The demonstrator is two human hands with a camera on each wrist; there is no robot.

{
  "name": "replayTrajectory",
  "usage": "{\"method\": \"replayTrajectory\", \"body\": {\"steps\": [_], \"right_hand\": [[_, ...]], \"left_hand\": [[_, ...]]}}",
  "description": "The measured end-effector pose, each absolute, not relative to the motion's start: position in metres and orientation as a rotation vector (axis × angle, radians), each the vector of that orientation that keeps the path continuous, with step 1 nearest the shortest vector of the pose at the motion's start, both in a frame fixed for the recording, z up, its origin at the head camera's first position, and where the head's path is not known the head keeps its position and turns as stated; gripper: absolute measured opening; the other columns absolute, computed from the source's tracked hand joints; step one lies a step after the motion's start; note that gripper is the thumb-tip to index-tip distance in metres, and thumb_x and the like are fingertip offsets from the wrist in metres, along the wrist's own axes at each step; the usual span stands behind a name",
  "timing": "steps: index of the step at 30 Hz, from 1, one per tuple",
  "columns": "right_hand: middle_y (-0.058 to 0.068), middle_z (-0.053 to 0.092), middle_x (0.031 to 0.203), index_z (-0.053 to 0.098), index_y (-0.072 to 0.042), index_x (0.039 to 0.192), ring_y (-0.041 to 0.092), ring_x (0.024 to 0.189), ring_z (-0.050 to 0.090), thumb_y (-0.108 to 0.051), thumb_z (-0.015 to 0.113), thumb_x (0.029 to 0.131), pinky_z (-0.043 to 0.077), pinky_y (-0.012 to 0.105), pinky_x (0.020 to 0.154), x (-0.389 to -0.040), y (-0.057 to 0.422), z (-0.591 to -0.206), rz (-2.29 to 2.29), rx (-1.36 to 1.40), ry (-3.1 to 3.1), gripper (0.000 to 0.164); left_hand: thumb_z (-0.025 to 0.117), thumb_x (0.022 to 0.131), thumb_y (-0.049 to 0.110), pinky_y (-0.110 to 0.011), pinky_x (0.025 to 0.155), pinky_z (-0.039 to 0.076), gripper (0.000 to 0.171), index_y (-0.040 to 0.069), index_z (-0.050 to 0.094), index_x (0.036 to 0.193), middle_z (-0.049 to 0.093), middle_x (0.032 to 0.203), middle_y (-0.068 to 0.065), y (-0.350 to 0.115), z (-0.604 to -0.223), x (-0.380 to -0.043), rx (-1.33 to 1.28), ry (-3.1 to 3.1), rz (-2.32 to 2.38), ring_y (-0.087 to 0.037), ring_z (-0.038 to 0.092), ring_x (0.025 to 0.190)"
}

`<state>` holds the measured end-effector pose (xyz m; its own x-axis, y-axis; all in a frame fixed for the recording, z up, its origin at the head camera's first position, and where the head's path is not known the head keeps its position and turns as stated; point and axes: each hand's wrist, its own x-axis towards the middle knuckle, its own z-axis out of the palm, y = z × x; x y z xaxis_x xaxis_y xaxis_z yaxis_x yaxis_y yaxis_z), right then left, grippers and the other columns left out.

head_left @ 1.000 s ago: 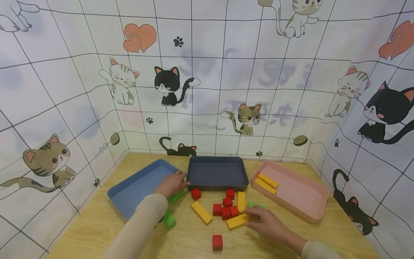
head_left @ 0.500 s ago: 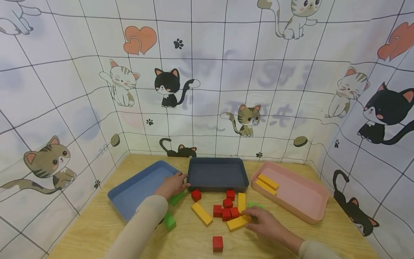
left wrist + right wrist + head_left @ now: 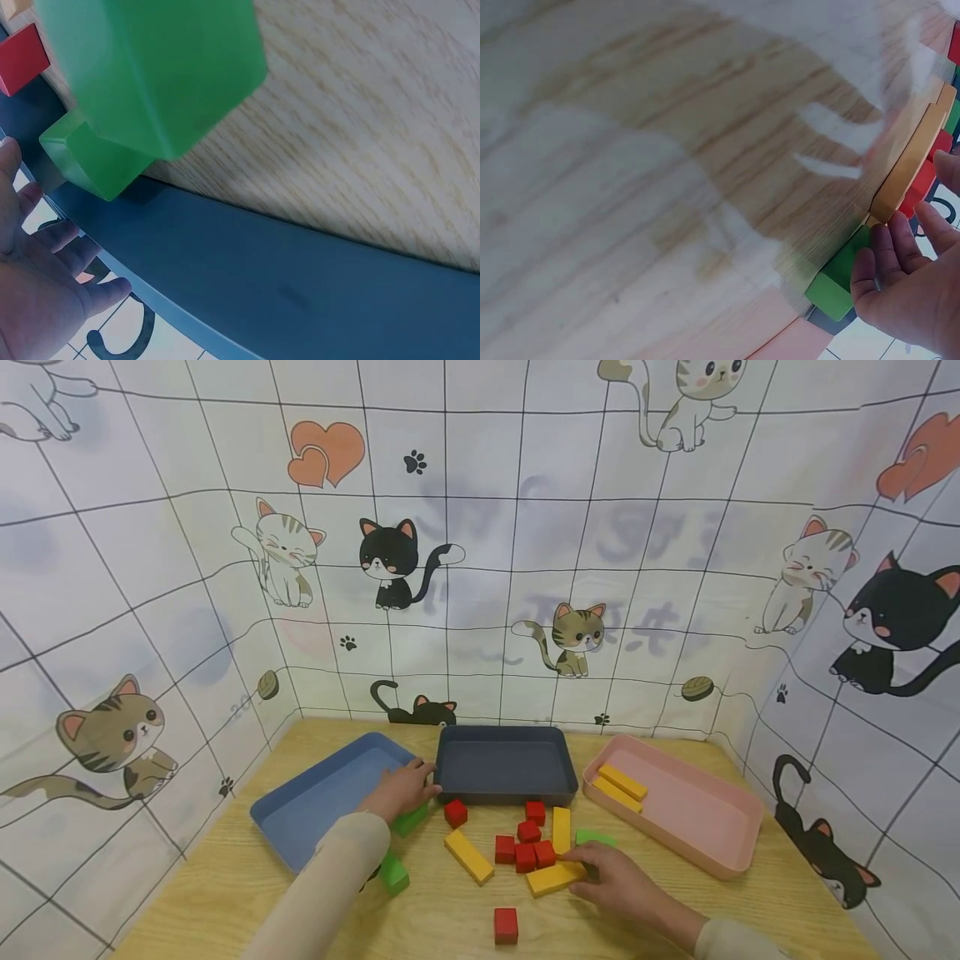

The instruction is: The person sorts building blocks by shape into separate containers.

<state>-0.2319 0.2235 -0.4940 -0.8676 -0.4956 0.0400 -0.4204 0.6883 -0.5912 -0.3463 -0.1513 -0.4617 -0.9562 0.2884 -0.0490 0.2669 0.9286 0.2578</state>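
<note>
In the head view my left hand (image 3: pixel 401 789) rests over the near right side of the blue tray (image 3: pixel 270 806), fingers relaxed. The left wrist view shows its fingers spread at the tray's rim, with a green block (image 3: pixel 97 154) beside them and another green block (image 3: pixel 157 67) closer to the camera. My right hand (image 3: pixel 618 881) is at the right end of a yellow block (image 3: pixel 551 878). In the right wrist view its fingers curve loosely near the yellow block (image 3: pixel 911 165), thumb apart, with a green block (image 3: pixel 832 289) next to them. No pinch shows.
Several red cubes (image 3: pixel 525 856) cluster mid-table, and a single red cube (image 3: pixel 506 927) lies nearer. More yellow blocks (image 3: pixel 468 856) lie around. A dark tray (image 3: pixel 506 797) stands at the back; a pink tray (image 3: pixel 720 827) at right bears two yellow blocks (image 3: pixel 618 793).
My right hand's fingertips have shifted slightly around the end of the yellow block. My left hand has stayed where it was, and the blocks look unmoved.
</note>
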Motion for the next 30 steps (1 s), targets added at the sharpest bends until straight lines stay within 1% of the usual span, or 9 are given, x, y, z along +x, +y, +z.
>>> {"method": "replayTrajectory", "body": {"steps": [3,5,8,10,13,19,25,30], "right_hand": [[-0.005,0.063,0.110,0.069,-0.010,0.122,0.016,0.099,0.060,-0.026,0.079,0.085,0.052,0.040,0.087,-0.2307,0.2248,-0.4944,-0.904,-0.757,2.781,0.042],[-0.007,0.063,0.104,0.070,-0.009,0.122,0.011,0.092,0.057,-0.026,0.080,0.084,0.051,0.034,0.081,-0.2295,0.2253,-0.4941,-0.896,-0.750,2.773,0.043],[-0.008,0.061,0.100,0.071,-0.009,0.120,0.007,0.085,0.052,-0.027,0.081,0.083,0.049,0.030,0.076,-0.2282,0.2251,-0.4938,-0.889,-0.737,2.746,0.043],[-0.009,0.061,0.100,0.071,-0.009,0.119,0.007,0.085,0.051,-0.028,0.082,0.082,0.049,0.029,0.075,-0.2277,0.2247,-0.4939,-0.873,-0.737,2.733,0.043],[-0.010,0.062,0.103,0.073,-0.011,0.117,0.006,0.087,0.054,-0.029,0.083,0.081,0.050,0.029,0.076,-0.2277,0.2241,-0.4949,-0.845,-0.741,2.721,0.041],[-0.010,0.064,0.108,0.074,-0.012,0.115,0.004,0.092,0.056,-0.027,0.082,0.080,0.052,0.029,0.078,-0.2285,0.2232,-0.4970,-0.798,-0.785,2.717,0.039],[-0.011,0.063,0.106,0.074,-0.009,0.115,0.002,0.090,0.055,-0.022,0.081,0.081,0.052,0.029,0.078,-0.2280,0.2222,-0.4971,-0.797,-0.833,2.717,0.038],[-0.013,0.063,0.103,0.074,-0.010,0.113,0.001,0.086,0.053,-0.022,0.080,0.081,0.050,0.027,0.075,-0.2288,0.2206,-0.4971,-0.814,-0.817,2.704,0.035]], "left_hand": [[0.057,0.101,0.037,-0.072,0.106,0.024,0.051,0.011,0.049,0.145,0.042,0.150,-0.019,-0.1508,-0.4613,-0.3462,0.430,3.000,0.377,-0.044,0.044,0.133],[0.057,0.101,0.037,-0.072,0.106,0.024,0.051,0.011,0.049,0.145,0.043,0.149,-0.019,-0.1507,-0.4612,-0.3465,0.430,3.000,0.375,-0.044,0.044,0.132],[0.057,0.101,0.037,-0.072,0.106,0.024,0.052,0.011,0.049,0.145,0.042,0.149,-0.019,-0.1509,-0.4615,-0.3472,0.425,2.999,0.369,-0.044,0.044,0.133],[0.057,0.101,0.038,-0.071,0.106,0.025,0.052,0.012,0.049,0.146,0.041,0.151,-0.019,-0.1512,-0.4619,-0.3478,0.422,2.996,0.361,-0.043,0.044,0.133],[0.056,0.101,0.039,-0.071,0.106,0.025,0.053,0.013,0.048,0.146,0.039,0.153,-0.018,-0.1516,-0.4625,-0.3485,0.416,2.990,0.345,-0.042,0.043,0.134],[0.056,0.101,0.039,-0.071,0.105,0.025,0.053,0.013,0.048,0.147,0.039,0.153,-0.018,-0.1513,-0.4635,-0.3494,0.417,2.985,0.348,-0.042,0.043,0.134],[0.056,0.101,0.039,-0.071,0.106,0.024,0.053,0.013,0.048,0.147,0.038,0.153,-0.019,-0.1514,-0.4638,-0.3489,0.413,2.988,0.363,-0.043,0.043,0.134],[0.056,0.101,0.039,-0.071,0.106,0.024,0.053,0.013,0.049,0.146,0.040,0.152,-0.019,-0.1508,-0.4619,-0.3473,0.419,2.991,0.364,-0.043,0.044,0.134]]}}
